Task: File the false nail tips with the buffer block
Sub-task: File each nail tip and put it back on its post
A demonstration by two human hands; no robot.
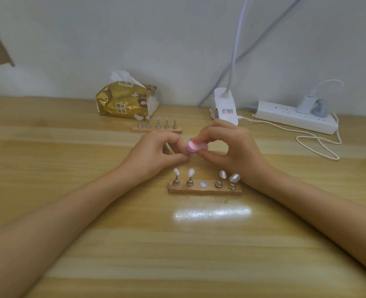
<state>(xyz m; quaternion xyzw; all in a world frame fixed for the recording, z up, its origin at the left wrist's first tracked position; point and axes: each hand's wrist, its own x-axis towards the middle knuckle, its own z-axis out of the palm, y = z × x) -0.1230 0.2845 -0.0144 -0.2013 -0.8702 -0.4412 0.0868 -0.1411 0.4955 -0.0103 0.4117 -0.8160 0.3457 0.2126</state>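
Light wooden bench (70,211) w/ a near wooden strip holder (205,190) carrying 4 pale false nail tips (191,172) on metal pegs. Small pink buffer block (196,146), brightly lit, sits just beyond it. Right hand (235,147) pinches it btwn thumb & fingertips. Left hand (154,151) is curled at its end, grip unclear.

Gold tissue pack (124,100) printed 原木纯品, 纯品 again on top (upside down), clamp sticker (228,111) print unreadable
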